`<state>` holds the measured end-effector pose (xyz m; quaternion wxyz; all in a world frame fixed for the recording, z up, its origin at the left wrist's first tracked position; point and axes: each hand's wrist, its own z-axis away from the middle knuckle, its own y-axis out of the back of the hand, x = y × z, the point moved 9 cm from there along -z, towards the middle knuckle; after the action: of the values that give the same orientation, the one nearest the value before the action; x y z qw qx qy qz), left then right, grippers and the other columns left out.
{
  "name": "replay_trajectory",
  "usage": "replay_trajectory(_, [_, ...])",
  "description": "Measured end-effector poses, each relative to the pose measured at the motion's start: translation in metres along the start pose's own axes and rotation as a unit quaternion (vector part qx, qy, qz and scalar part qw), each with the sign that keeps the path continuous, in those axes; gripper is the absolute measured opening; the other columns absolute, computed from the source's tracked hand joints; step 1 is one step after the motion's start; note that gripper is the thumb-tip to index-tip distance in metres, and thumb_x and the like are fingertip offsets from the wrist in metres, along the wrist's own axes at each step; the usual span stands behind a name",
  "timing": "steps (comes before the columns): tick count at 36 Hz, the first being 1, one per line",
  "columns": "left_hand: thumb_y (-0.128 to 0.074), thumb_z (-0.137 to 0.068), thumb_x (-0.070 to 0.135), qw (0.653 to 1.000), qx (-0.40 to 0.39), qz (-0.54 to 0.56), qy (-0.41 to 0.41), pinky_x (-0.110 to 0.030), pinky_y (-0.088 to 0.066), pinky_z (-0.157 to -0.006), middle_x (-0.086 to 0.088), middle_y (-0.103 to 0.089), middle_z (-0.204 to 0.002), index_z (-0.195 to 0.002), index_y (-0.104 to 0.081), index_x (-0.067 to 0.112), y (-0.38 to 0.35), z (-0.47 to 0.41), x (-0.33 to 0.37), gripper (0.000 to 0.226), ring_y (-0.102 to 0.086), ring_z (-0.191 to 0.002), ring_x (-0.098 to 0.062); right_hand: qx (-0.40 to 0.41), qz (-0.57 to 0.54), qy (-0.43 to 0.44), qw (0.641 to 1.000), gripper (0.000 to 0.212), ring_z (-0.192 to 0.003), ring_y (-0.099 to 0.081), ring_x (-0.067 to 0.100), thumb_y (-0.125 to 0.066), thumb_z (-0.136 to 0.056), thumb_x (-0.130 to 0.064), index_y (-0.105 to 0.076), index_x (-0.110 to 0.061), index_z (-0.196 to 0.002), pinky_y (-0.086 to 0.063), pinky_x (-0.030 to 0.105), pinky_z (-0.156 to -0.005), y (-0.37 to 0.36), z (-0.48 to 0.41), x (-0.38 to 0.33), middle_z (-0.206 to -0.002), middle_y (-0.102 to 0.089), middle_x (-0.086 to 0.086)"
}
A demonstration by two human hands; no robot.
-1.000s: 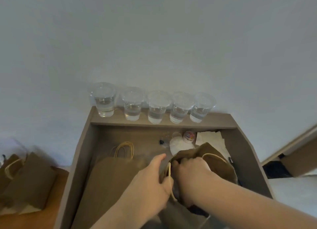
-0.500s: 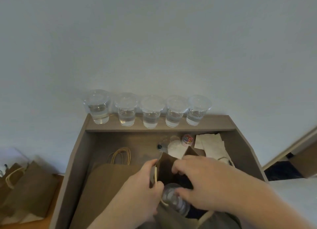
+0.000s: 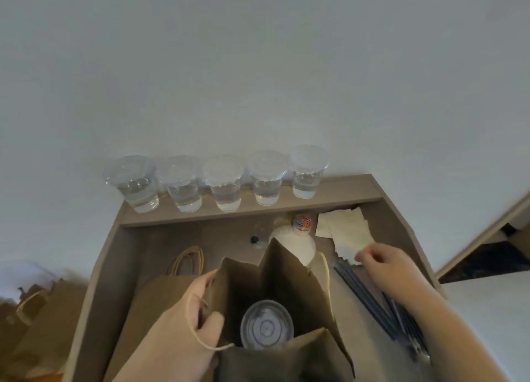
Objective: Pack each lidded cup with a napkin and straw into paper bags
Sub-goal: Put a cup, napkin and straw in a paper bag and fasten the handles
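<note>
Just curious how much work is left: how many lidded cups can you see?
6: five in a row on the back ledge, at and, and one inside the open paper bag. Other bags may hide more.

Matt brown paper bag [image 3: 289, 290], clear glossy plastic cups [image 3: 226, 186]

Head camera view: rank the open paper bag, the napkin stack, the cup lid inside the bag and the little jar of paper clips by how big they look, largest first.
1. Open bag, though it is nearest the camera, which inflates it.
2. Lid and napkin stack: they look about alike, so I won't rank them.
3. Paper clip jar, clearly smallest.
</note>
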<state>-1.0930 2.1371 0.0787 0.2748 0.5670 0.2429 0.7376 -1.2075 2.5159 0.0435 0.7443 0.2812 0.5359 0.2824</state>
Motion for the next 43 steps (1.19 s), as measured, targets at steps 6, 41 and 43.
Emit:
replay_trajectory(6, [-0.057, -0.089, 0.036, 0.999, 0.016, 0.045, 0.018, -0.018, -0.059, -0.057, 0.028, -0.074, -0.094, -0.127, -0.039, 0.075, -0.005, 0.006, 0.013, 0.057, -0.075, -0.072, -0.002, -0.094, 0.166, -0.09, 0.977, 0.024, -0.088, -0.066, 0.012, -0.065, -0.092, -0.049, -0.061, -0.036, -0.112, -0.061, 0.038, -0.082, -0.076, -0.031, 0.098, -0.098, -0.068, -0.009])
replay_trajectory(41, [-0.054, -0.078, 0.058, 0.997, -0.005, 0.071, 0.019, -0.041, -0.063, -0.089, 0.033, -0.071, -0.101, -0.12, -0.03, 0.086, -0.011, -0.007, 0.014, 0.055, -0.074, -0.087, -0.004, 0.105, -0.155, 0.363, 0.913, 0.023, -0.109, -0.068, 0.011, -0.064, -0.1, -0.034, -0.072, -0.032, -0.121, -0.051, 0.018, -0.093, 0.083, 0.097, -0.154, -0.11, -0.073, -0.012])
replay_trajectory(43, [-0.06, -0.084, 0.052, 0.998, -0.004, 0.066, 0.013, -0.04, -0.063, -0.089, 0.037, -0.069, -0.105, -0.117, -0.03, 0.088, -0.01, -0.009, 0.015, 0.057, -0.074, -0.09, -0.003, 0.196, -0.21, 0.325, 0.901, 0.019, -0.094, -0.07, 0.015, -0.064, -0.103, -0.011, -0.076, -0.026, -0.101, -0.054, 0.022, -0.088, 0.114, 0.089, -0.135, -0.091, -0.074, -0.005])
